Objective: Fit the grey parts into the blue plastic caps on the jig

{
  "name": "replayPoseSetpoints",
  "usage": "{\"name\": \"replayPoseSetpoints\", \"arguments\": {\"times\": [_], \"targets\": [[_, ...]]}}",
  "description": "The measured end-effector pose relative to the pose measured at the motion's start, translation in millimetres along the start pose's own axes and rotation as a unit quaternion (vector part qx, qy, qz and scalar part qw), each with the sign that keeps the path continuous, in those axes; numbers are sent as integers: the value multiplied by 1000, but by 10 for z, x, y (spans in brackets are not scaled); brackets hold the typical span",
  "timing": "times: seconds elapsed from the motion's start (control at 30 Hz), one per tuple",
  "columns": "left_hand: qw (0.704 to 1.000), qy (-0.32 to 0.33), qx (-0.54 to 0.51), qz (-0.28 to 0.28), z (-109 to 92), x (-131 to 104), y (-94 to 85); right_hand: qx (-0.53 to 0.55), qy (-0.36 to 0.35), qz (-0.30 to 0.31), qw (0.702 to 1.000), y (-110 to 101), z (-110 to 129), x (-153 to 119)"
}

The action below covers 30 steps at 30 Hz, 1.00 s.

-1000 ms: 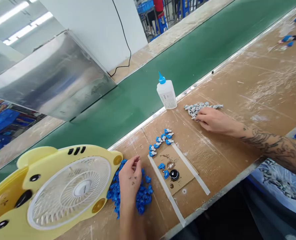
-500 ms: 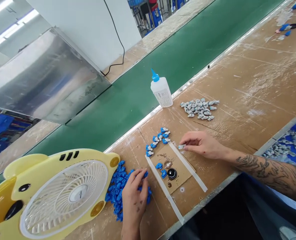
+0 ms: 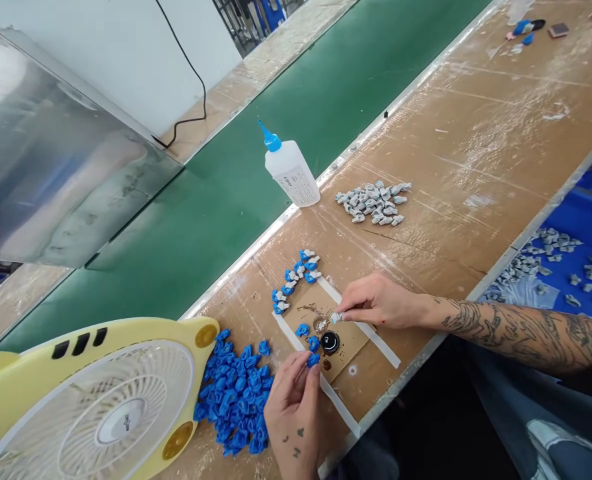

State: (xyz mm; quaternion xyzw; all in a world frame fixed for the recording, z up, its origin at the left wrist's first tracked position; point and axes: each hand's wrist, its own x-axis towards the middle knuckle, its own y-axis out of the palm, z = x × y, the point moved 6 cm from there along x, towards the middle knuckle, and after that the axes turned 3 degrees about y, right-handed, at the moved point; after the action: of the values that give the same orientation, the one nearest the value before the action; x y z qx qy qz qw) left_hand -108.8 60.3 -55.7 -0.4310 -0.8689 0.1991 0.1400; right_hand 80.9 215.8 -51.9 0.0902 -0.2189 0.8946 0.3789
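Note:
My left hand [image 3: 295, 403] pinches a small blue moulded piece [image 3: 314, 359] at the near-left edge of a cardboard square [image 3: 349, 357]. Thumb and forefinger of my right hand [image 3: 383, 301] are closed on a small grey piece [image 3: 337, 318] above the cardboard. Below it are a black round cap [image 3: 330, 342], with something dark and shiny inside, and a clear wet-looking spot [image 3: 320, 325]. Two loose blue pieces [image 3: 303, 330] lie beside these. Several blue pieces joined with grey ones [image 3: 289, 287] form a curved row at the cardboard's far end.
A pile of blue pieces [image 3: 239, 393] lies beside a yellow fan [image 3: 126, 420]. Grey pieces [image 3: 373, 202] are heaped near a white bottle with a blue nozzle [image 3: 293, 175]. Behind runs a green belt [image 3: 216, 200]. A blue bin [image 3: 583, 247] holds more grey pieces at right.
My left hand has moved from the blue pile to the cardboard with a blue piece. My right hand has brought the grey piece left, over the cardboard. The camera view has shifted.

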Motion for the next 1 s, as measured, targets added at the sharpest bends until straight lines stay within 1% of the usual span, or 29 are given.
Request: {"name": "replayPoseSetpoints", "arguments": {"times": [0.07, 0.13, 0.2, 0.27, 0.37, 0.43, 0.47, 0.53, 0.57, 0.63, 0.7, 0.77, 0.83, 1.0], "targets": [[995, 62, 70, 46, -115, -1, 88, -1, -4, 4, 1000, 18, -8, -7], [983, 108, 124, 85, -190, -4, 176, 0, -8, 0, 1000, 21, -8, -11], [973, 138, 155, 104, -236, -11, 253, 4, -8, -9, 1000, 10, -7, -12], [969, 154, 172, 91, -276, -19, 301, 10, -11, -17, 1000, -8, 2, -10], [970, 153, 180, 57, -322, -31, 332, 19, -14, -20, 1000, -30, 23, -5], [976, 133, 161, 54, -317, -27, 329, 23, -11, -19, 1000, -41, 37, -4], [982, 111, 142, 60, -294, -20, 320, 26, -7, -18, 999, -45, 45, -6], [994, 41, 89, 56, -210, -3, 270, 36, 2, -16, 999, -47, 62, -16], [998, -1, 58, 40, -158, 1, 232, 45, 11, -17, 999, -44, 67, -24], [997, -77, -11, -11, -73, -10, 164, 73, 37, -18, 996, -15, 70, -42], [987, -121, -87, -53, -42, -30, 151, 108, 55, -23, 992, 42, 84, -59], [975, -138, -161, -63, -65, -36, 201, 132, 50, -34, 989, 114, 123, -69], [965, -141, -212, -58, -118, -27, 263, 134, 29, -45, 990, 190, 179, -73], [954, -140, -264, -23, -201, 23, 354, 94, -25, -67, 993, 302, 289, -70]]}}
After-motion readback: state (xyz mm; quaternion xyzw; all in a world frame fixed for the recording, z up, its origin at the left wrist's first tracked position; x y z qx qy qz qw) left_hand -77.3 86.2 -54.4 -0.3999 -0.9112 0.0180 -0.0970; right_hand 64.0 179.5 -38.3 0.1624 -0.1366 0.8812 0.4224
